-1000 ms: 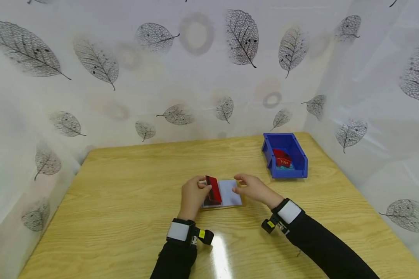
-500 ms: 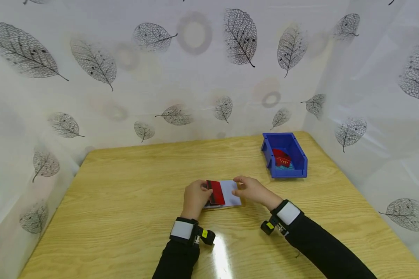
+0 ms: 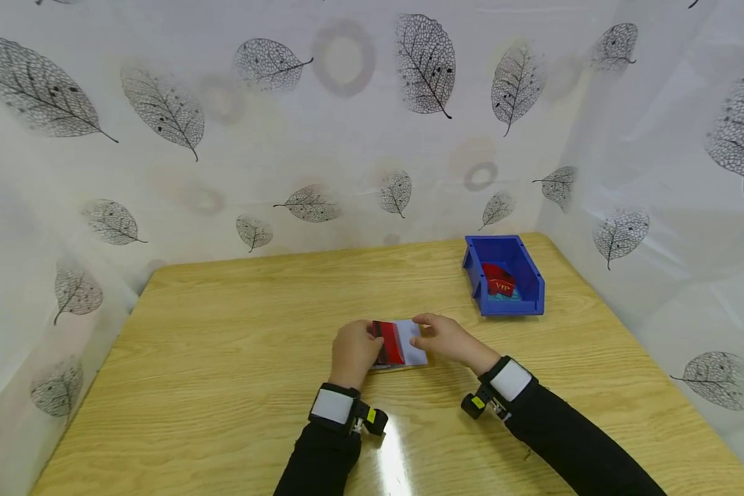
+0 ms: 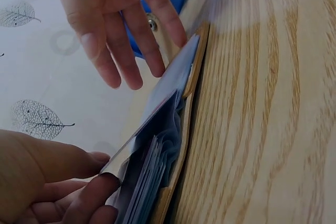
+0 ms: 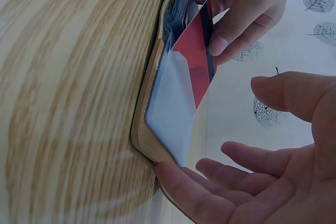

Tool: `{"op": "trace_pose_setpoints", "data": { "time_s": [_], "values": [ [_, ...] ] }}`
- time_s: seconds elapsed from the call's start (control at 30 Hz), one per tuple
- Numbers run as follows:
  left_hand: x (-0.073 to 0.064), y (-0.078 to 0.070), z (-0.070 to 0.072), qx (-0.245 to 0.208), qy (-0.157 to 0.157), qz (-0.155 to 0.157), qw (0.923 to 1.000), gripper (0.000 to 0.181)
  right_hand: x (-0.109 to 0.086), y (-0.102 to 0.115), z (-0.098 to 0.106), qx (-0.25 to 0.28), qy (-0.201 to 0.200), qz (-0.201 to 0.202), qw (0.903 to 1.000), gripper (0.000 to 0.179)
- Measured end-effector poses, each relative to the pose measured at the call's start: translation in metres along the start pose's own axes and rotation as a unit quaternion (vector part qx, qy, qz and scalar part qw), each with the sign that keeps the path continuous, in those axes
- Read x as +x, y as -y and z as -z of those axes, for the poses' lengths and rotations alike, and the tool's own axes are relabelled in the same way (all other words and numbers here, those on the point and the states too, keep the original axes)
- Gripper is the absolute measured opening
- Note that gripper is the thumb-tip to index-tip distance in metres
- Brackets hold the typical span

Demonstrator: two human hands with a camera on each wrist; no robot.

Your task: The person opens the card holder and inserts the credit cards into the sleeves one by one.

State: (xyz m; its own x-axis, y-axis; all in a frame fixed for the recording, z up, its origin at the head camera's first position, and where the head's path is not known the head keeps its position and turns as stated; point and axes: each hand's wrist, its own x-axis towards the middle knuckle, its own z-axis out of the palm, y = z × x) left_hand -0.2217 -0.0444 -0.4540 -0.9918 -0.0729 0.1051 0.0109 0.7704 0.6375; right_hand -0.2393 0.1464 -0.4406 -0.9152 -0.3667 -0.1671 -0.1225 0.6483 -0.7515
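An open card holder with a tan cover point(image 5: 140, 129) and clear plastic sleeves point(image 5: 169, 95) lies on the table. My left hand point(image 3: 355, 355) pinches a red card point(image 3: 392, 342) with a black stripe between thumb and fingers. The red card point(image 5: 195, 59) stands tilted in the right wrist view, and its far end is inside the mouth of the clear sleeve. At the holder's right edge is my right hand point(image 3: 451, 340), its fingers spread and loosely bent. One fingertip touches the cover's corner; the thumb stays apart from the holder.
A blue bin point(image 3: 505, 275) stands at the back right of the wooden table point(image 3: 254, 310). Inside it lie red cards point(image 3: 499, 281), one marked VIP. A leaf-printed sheet point(image 3: 347, 138) rises behind and beside the table.
The left hand has moved right with the red card, lowering it from a steep tilt and sliding it into the sleeve. My right hand has barely moved.
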Motion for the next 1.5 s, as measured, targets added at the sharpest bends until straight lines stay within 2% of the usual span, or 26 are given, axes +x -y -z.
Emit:
{"op": "trace_pose_setpoints", "data": {
  "time_s": [0.1, 0.27, 0.43, 0.5, 0.57, 0.67, 0.83, 0.93, 1.03, 1.13, 1.2, 1.3, 1.4, 1.43, 1.5],
  "values": [
    [0.000, -0.005, -0.001, 0.008, -0.004, -0.018, 0.9998, 0.010, 0.000, 0.001, -0.001, 0.000, -0.002, -0.002, 1.0000, 0.050],
    [0.001, -0.012, -0.005, 0.027, 0.001, -0.034, 0.9990, 0.017, 0.000, 0.001, -0.001, -0.004, -0.009, -0.005, 0.9999, 0.049],
    [0.002, -0.015, -0.009, 0.049, 0.003, -0.026, 0.9984, 0.016, 0.000, 0.001, -0.002, -0.009, -0.015, 0.000, 0.9998, 0.048],
    [0.001, -0.015, -0.012, 0.040, 0.002, -0.014, 0.9991, 0.015, 0.000, 0.001, -0.001, -0.008, -0.016, 0.003, 0.9998, 0.048],
    [0.000, -0.016, -0.015, 0.019, 0.004, 0.001, 0.9998, 0.020, -0.001, 0.001, -0.001, -0.006, -0.018, 0.004, 0.9998, 0.048],
    [-0.001, -0.018, -0.020, 0.015, 0.012, 0.011, 0.9998, 0.029, -0.001, 0.001, -0.001, -0.007, -0.019, 0.012, 0.9997, 0.048],
    [-0.002, -0.021, -0.028, 0.060, 0.010, -0.015, 0.9980, 0.027, 0.000, 0.003, -0.004, -0.020, -0.023, 0.029, 0.9991, 0.047],
    [-0.002, -0.020, -0.029, 0.060, -0.001, -0.032, 0.9977, 0.030, 0.002, 0.003, -0.004, -0.034, -0.023, 0.032, 0.9986, 0.047],
    [-0.003, -0.017, -0.024, 0.042, 0.009, -0.042, 0.9982, 0.033, 0.004, 0.004, -0.004, -0.052, -0.021, 0.030, 0.9980, 0.047],
    [-0.002, -0.013, -0.016, 0.022, 0.040, -0.046, 0.9979, 0.023, 0.007, 0.004, -0.004, -0.084, -0.007, 0.034, 0.9959, 0.050],
    [-0.001, -0.008, -0.009, 0.012, 0.049, -0.045, 0.9977, 0.017, 0.009, 0.003, -0.005, -0.104, 0.010, 0.042, 0.9936, 0.052],
    [0.002, 0.002, 0.002, 0.005, 0.020, -0.050, 0.9985, 0.021, 0.012, 0.003, -0.007, -0.142, 0.033, 0.055, 0.9878, 0.054],
    [0.003, 0.015, 0.013, 0.007, -0.009, -0.054, 0.9985, 0.029, 0.015, 0.002, -0.009, -0.175, 0.040, 0.055, 0.9823, 0.058],
    [0.003, 0.019, 0.015, 0.000, -0.004, -0.052, 0.9986, 0.031, 0.016, 0.002, -0.010, -0.186, 0.037, 0.049, 0.9806, 0.061],
    [0.003, 0.027, 0.018, -0.005, 0.025, -0.053, 0.9983, 0.035, 0.017, 0.000, -0.011, -0.202, 0.032, 0.037, 0.9782, 0.067]
  ]
}}
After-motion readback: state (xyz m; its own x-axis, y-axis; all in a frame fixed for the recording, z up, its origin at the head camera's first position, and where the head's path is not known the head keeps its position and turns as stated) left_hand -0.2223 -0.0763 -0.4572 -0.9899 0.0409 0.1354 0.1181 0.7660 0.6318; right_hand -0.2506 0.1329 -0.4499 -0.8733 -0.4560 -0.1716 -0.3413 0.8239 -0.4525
